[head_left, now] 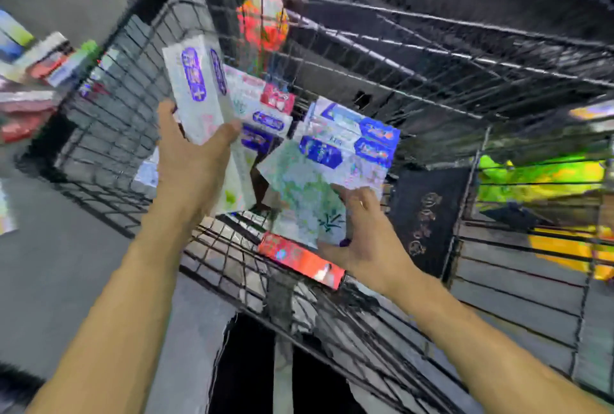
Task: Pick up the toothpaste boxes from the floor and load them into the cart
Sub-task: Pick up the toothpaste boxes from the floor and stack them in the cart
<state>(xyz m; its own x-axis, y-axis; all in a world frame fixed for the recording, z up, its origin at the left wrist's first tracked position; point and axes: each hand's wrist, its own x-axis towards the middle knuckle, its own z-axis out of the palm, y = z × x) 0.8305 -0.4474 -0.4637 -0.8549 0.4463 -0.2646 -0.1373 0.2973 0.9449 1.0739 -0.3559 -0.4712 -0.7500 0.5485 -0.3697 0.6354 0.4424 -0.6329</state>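
Two bare hands reach over the near rim of a black wire-mesh shopping cart (109, 108) as we load toothpaste into it. Our left hand (192, 161) grips a long white toothpaste box with purple lettering (196, 88), thumb on the box's right edge and fingers curled round its left, holding it upright just inside the cart's left wall. Our right hand (365, 241) holds a bundle of white and pale-green toothpaste boxes with blue labels (332, 161) from below, thumb pressed against the bundle's near edge and fingers wrapped along its right side; how many boxes make up the bundle we cannot tell through the blur. Inside the basket, between and behind our hands, lie more white toothpaste boxes with red and purple panels (262, 108), stacked against one another. A red toothpaste box (300, 259) rests across the cart's near rim, touching the heel of our right hand. A red and orange hanging packet (262, 25) dangles at the cart's far side. On the grey floor (59, 264) to the left sits a loose pile of more boxed goods in red, white and green (43, 61), outside the cart. Bright green and yellow packaging (538, 177) shows through the mesh on the right
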